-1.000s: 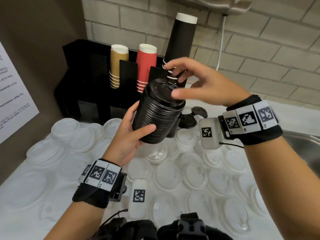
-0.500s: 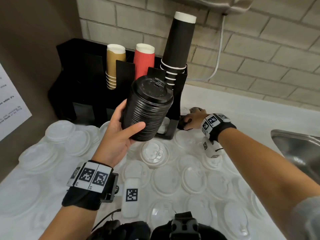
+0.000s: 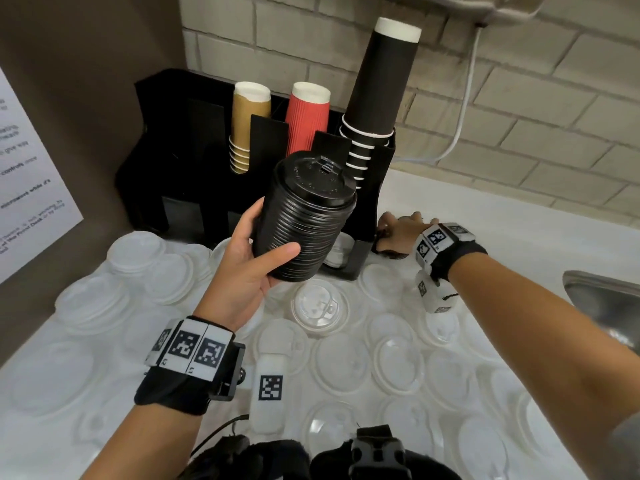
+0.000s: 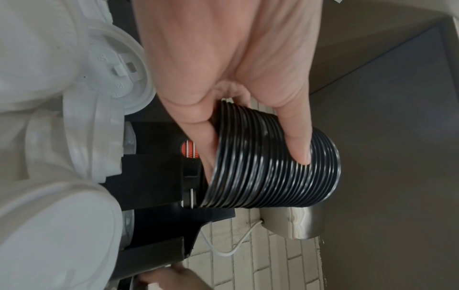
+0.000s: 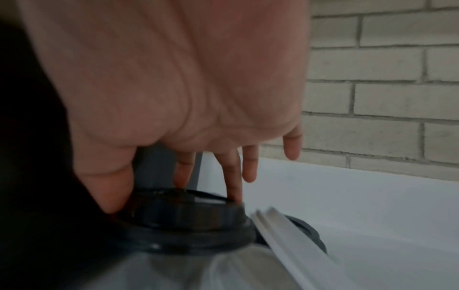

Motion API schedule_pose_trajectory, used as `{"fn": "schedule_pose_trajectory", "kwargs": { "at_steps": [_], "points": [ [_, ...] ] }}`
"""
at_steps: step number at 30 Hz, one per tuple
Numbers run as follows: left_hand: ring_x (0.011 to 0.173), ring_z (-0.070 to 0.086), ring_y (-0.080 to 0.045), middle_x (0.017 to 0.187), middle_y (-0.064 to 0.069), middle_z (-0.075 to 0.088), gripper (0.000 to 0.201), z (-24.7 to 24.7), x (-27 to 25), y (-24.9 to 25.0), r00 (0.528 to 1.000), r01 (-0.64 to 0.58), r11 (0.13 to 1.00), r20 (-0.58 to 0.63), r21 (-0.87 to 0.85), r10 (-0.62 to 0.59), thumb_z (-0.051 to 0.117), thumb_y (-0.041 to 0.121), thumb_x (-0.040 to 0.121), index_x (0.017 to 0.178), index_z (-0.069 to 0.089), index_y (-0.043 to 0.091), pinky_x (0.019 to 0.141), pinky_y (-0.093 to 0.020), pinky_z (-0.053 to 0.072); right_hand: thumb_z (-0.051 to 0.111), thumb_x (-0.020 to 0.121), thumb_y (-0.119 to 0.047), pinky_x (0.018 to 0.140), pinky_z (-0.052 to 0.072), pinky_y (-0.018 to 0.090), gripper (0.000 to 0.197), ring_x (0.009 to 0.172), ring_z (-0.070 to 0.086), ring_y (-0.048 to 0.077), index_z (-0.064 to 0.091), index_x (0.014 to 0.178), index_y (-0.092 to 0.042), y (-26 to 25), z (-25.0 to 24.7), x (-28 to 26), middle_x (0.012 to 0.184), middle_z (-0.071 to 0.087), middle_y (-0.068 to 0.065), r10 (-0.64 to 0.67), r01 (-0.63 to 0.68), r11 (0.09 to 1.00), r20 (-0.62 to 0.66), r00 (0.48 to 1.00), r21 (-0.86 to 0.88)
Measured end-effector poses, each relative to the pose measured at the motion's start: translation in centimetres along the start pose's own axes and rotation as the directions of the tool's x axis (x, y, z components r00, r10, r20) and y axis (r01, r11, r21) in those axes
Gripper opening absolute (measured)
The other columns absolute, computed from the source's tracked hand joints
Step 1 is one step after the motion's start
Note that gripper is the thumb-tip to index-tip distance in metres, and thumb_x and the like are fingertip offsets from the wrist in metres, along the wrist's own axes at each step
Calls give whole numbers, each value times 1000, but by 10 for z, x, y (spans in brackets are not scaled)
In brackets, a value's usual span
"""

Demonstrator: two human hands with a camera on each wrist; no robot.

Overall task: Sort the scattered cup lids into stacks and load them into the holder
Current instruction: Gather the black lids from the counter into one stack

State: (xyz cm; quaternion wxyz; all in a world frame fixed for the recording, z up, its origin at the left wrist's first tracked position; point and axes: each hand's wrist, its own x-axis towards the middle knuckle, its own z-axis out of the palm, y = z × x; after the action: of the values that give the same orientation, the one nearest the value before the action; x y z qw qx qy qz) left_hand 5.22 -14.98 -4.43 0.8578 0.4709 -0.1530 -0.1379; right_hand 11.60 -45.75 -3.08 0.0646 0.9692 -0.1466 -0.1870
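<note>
A tall stack of black lids (image 3: 304, 216) is tilted above the counter, gripped round its lower half by my left hand (image 3: 266, 244). In the left wrist view the thumb and fingers of that hand (image 4: 248, 137) wrap the ribbed stack (image 4: 273, 172). My right hand (image 3: 394, 233) reaches low beside the right end of the black holder (image 3: 194, 140). In the right wrist view its thumb and fingers (image 5: 233, 188) pinch a single black lid (image 5: 188, 219) lying there. Several clear and white lids (image 3: 317, 306) are scattered over the white counter.
The holder carries brown (image 3: 247, 126), red (image 3: 306, 119) and tall black (image 3: 377, 98) cup stacks. A steel sink (image 3: 606, 299) lies at the right. A brick wall with a white cable (image 3: 464, 109) stands behind, and a brown wall with a paper notice (image 3: 31, 188) is at the left.
My right hand left the top of the black stack and went down and right to the black lid beside the holder. The left hand kept hold of the stack.
</note>
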Motion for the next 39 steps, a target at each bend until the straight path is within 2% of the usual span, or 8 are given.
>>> {"fn": "schedule_pose_trajectory", "kwargs": {
  "at_steps": [4, 10, 12, 16, 21, 24, 29, 39],
  "points": [
    [123, 58, -19, 136, -2, 58, 74, 2, -1, -2, 1000, 4, 1000, 10, -4, -4, 68, 8, 77, 142, 41, 32, 88, -35, 55, 41, 91, -48, 80, 35, 39, 41, 94, 45, 27, 28, 127, -34, 11, -32, -27, 102, 56, 12, -47, 41, 909, 5, 999, 415],
    [120, 61, -18, 130, 1, 62, 66, 8, -3, -6, 999, 14, 1000, 46, -16, -14, 71, 9, 74, 130, 50, 38, 82, -31, 56, 48, 73, -48, 73, 44, 32, 42, 73, 52, 15, 44, 115, -40, 11, -60, -94, 85, 56, -2, -43, 268, 452, -280, 959, 851],
    [120, 61, -19, 133, -2, 61, 69, 11, -3, -6, 998, 18, 999, 58, -26, -17, 73, 11, 72, 131, 50, 37, 82, -30, 56, 53, 69, -44, 78, 47, 34, 43, 75, 56, 12, 48, 112, -40, -1, -58, -118, 83, 58, -4, -97, 433, 289, -424, 901, 854],
    [120, 61, -19, 135, -5, 58, 71, 15, -5, -8, 997, 19, 1000, 75, -24, -18, 76, 10, 71, 132, 50, 37, 81, -30, 56, 65, 69, -31, 82, 51, 28, 48, 98, 57, 14, 50, 115, -33, -34, -52, -163, 110, 58, 0, -152, 688, 93, -673, 724, 720],
    [118, 62, -15, 133, -1, 60, 73, 17, -6, -7, 995, 13, 1000, 98, -13, -12, 80, 20, 64, 127, 52, 42, 80, -27, 55, 67, 75, -19, 72, 48, 27, 44, 101, 53, 3, 53, 115, -30, -56, -46, -186, 113, 57, -13, -137, 755, 156, -743, 655, 637],
    [118, 62, -16, 130, 0, 62, 71, 17, -5, -5, 992, 15, 1000, 127, -9, -13, 79, 19, 65, 127, 53, 43, 81, -27, 55, 66, 77, -12, 69, 48, 24, 42, 103, 54, 10, 57, 117, -22, -59, -47, -190, 116, 59, -10, -121, 770, 180, -763, 635, 612],
    [116, 63, -16, 123, 6, 66, 74, 20, -6, -7, 983, 32, 999, 179, 24, -36, 80, 17, 64, 127, 52, 42, 81, -28, 55, 64, 76, -7, 70, 44, 11, 42, 100, 55, 1, 60, 117, -16, -59, -51, -196, 113, 62, -10, -129, 772, 203, -765, 630, 602],
    [116, 62, -16, 121, 9, 66, 73, 21, -8, -7, 976, 26, 998, 213, 55, -38, 79, 6, 69, 127, 53, 42, 82, -29, 55, 62, 70, -8, 74, 41, 6, 47, 99, 54, -9, 60, 116, -19, -59, -54, -202, 108, 61, -19, -177, 769, 299, -759, 626, 565]
  ]
}}
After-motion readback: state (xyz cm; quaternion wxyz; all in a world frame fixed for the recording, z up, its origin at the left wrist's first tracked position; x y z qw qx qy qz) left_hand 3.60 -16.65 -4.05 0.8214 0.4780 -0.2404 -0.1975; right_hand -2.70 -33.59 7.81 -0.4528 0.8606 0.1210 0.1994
